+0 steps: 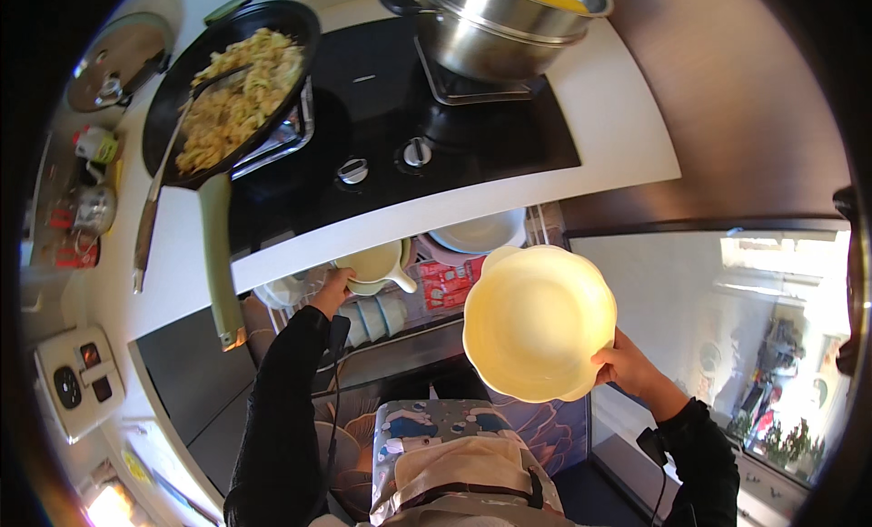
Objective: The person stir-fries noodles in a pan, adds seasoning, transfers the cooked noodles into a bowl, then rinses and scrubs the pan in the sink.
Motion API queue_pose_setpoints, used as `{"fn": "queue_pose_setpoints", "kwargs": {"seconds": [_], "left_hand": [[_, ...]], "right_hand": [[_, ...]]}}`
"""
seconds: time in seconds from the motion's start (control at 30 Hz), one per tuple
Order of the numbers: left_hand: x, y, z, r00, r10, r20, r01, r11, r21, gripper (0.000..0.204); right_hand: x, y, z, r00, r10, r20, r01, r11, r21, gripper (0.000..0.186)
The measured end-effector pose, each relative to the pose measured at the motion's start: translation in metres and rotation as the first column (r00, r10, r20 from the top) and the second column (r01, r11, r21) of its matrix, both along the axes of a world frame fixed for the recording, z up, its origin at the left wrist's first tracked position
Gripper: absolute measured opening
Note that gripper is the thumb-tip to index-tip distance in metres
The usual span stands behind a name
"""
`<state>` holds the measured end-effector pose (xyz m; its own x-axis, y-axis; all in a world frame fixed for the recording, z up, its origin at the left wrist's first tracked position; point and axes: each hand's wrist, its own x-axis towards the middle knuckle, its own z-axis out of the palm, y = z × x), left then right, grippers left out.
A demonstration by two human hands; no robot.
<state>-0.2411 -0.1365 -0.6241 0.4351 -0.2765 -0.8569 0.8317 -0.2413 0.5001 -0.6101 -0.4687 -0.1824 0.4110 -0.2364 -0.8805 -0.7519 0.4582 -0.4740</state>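
Observation:
My right hand [630, 367] grips the rim of a large pale yellow bowl [540, 318] with a scalloped edge, thumb on the inside. The bowl is held up in front of the counter, tipped so that its bare inside faces up. Under the counter edge, in a pulled-out drawer, my left hand [332, 291] has its fingers closed at the left rim of a cream bowl with a stub handle [374, 263]. Other pale dishes [377, 318] stand in the rack just below that bowl.
On the black hob [363, 100] sit a wok of chopped food [245, 100] with a spatula in it and a steel steamer pot [504, 37]. The wok's green handle [218, 255] juts over the counter edge near my left arm. More bowls [486, 232] lie deeper in the drawer.

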Motion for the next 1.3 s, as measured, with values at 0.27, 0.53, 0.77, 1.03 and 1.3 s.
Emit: {"fn": "queue_pose_setpoints", "kwargs": {"seconds": [0.27,0.53,0.77,1.03,1.3], "left_hand": [[0.023,-0.007,-0.025,0.972,-0.172,0.161,0.217,0.920,-0.326,0.044],[-0.028,0.042,0.226,0.528,-0.679,0.510,0.808,0.587,-0.054,0.036],[-0.125,0.172,0.491,0.893,-0.308,0.329,0.440,0.432,-0.787,0.080],[-0.132,0.250,0.531,0.794,0.352,0.496,-0.189,0.918,-0.349,0.034],[-0.042,0.322,0.462,0.610,0.549,0.571,-0.560,0.809,-0.179,0.035]], "right_hand": [[0.004,0.030,0.027,0.988,-0.098,0.121,0.109,0.991,-0.083,0.063],[0.071,0.091,0.098,0.956,0.022,0.293,0.018,0.991,-0.134,0.063],[0.126,0.180,0.153,0.820,0.349,0.453,-0.296,0.937,-0.185,0.065],[0.231,0.244,0.142,0.480,0.685,0.549,-0.831,0.554,0.035,0.073],[0.244,0.169,0.094,0.521,0.778,0.351,-0.843,0.533,0.070,0.042]]}}
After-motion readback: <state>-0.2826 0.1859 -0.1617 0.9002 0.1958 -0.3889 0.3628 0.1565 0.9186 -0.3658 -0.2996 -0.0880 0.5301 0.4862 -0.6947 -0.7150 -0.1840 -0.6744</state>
